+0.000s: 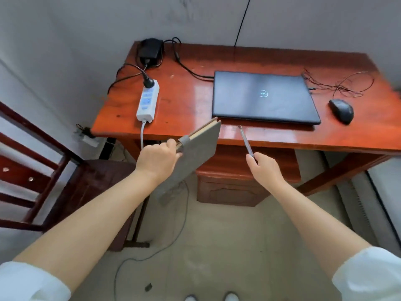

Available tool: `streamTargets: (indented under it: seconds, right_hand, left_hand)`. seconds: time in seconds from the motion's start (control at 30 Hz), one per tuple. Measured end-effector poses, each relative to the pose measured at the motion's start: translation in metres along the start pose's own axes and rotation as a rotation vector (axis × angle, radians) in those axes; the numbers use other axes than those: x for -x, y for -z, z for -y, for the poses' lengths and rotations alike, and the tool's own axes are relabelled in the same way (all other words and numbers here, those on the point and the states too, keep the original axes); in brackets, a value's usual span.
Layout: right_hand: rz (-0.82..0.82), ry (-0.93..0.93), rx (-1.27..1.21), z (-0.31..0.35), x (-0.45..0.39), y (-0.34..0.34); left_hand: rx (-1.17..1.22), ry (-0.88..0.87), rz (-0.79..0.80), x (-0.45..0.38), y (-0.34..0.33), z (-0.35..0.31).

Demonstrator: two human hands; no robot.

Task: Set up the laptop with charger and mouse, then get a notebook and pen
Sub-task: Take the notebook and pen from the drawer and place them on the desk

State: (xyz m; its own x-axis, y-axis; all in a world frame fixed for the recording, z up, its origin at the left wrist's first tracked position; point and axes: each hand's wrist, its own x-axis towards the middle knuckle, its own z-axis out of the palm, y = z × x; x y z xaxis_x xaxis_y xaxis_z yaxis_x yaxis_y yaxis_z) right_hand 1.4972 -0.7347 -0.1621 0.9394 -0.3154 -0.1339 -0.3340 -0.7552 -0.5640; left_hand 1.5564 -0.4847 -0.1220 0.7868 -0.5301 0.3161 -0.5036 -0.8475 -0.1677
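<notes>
A closed dark laptop [264,97] lies flat on the red-brown desk [186,105]. Its black charger brick [150,49] sits at the desk's back left, cabled to the laptop and plugged into a white power strip [148,103]. A black mouse [341,110] rests to the right of the laptop, its thin wire tangled behind. My left hand [157,162] grips a grey notebook [195,155], tilted, with its far corner over the desk's front edge. My right hand [263,168] holds a pen [245,141] that points toward the desk.
A dark wooden chair [65,183] stands to the left of the desk. A drawer unit [234,187] sits under the desk. Cables trail on the floor [217,257]. A grey wall rises behind the desk.
</notes>
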Motion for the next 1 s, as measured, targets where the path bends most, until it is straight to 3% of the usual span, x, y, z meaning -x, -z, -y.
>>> streamTargets:
  seconds: [0.1, 0.2, 0.33, 0.43, 0.53, 0.67, 0.77, 0.83, 1.0]
  right_hand:
    - [-0.022, 0.032, 0.007, 0.027, -0.019, 0.017]
    - [-0.058, 0.043, 0.019, 0.046, -0.049, 0.029]
    - [-0.098, 0.044, 0.012, 0.054, -0.104, 0.035]
    - [-0.023, 0.031, -0.037, 0.052, -0.152, 0.037]
    - [0.060, 0.020, -0.033, 0.049, -0.201, 0.036]
    - [0.095, 0.001, 0.012, 0.044, -0.246, 0.031]
    - [0.154, 0.014, 0.034, 0.046, -0.262, 0.022]
    - [0.176, 0.008, 0.032, 0.042, -0.269, 0.017]
    - [0.189, -0.035, 0.020, 0.018, -0.272, 0.016]
  left_hand:
    - [-0.033, 0.105, -0.034, -0.025, 0.023, 0.014]
    - [-0.011, 0.226, 0.081, -0.064, 0.027, 0.025]
    - [-0.289, 0.272, 0.040, -0.124, 0.021, 0.028]
    - [-0.113, 0.356, 0.198, -0.172, -0.010, 0.022]
    - [-0.211, 0.409, 0.156, -0.211, -0.033, 0.012]
    - [-0.161, 0.425, 0.281, -0.232, -0.067, -0.015]
    - [0.037, 0.431, 0.570, -0.239, -0.100, -0.037]
    - [0.180, 0.481, 0.676, -0.239, -0.119, -0.050]
    - [0.258, 0.626, 0.676, -0.246, -0.146, -0.048]
